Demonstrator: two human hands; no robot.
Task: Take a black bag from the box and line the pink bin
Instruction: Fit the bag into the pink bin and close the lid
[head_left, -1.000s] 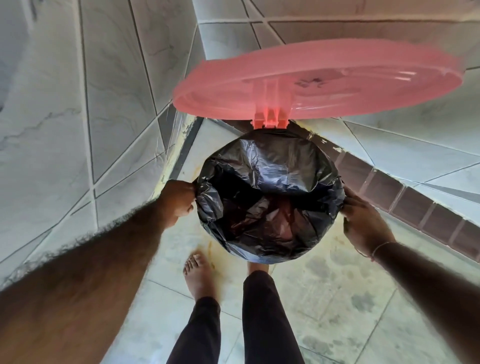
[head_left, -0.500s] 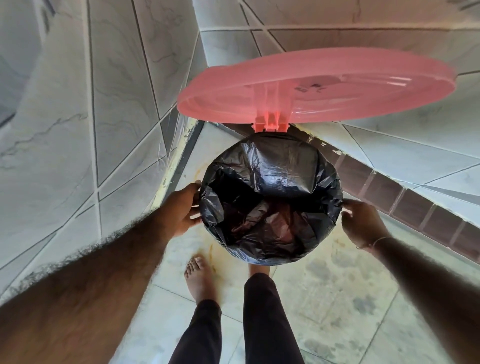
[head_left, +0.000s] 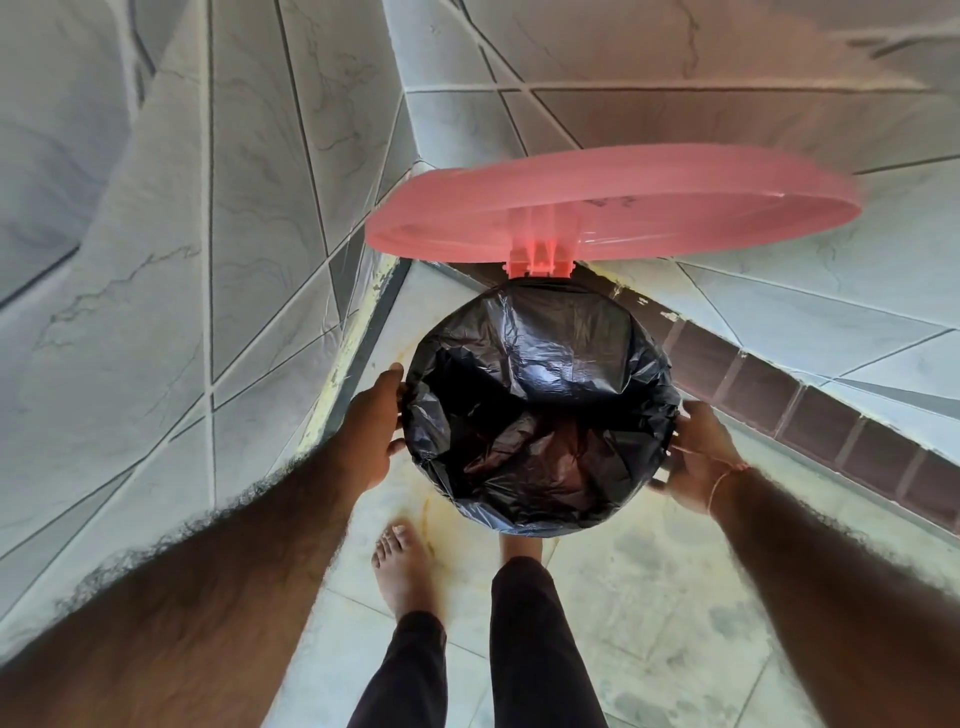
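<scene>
The pink bin stands on the floor with its round lid (head_left: 613, 202) raised on the hinge (head_left: 540, 260). A black bag (head_left: 540, 415) lines it, its mouth folded over the rim all round, so the bin's body is hidden. The bag's crumpled inside sags into the bin. My left hand (head_left: 374, 421) lies flat against the bag's left side, fingers stretched and thumb apart. My right hand (head_left: 696, 457) cups the right side, fingers curled onto the folded edge, thumb below. The box is out of view.
The bin sits in a corner between grey tiled walls (head_left: 208, 260) and a brown tiled ledge (head_left: 779, 395). My bare left foot (head_left: 402, 566) and dark trouser legs (head_left: 535, 639) stand just in front of the bin on the pale floor.
My left hand has let go of the bag's edge and flattened against its side. My right hand has slid lower along the right rim. The bag sits smoother over the rim.
</scene>
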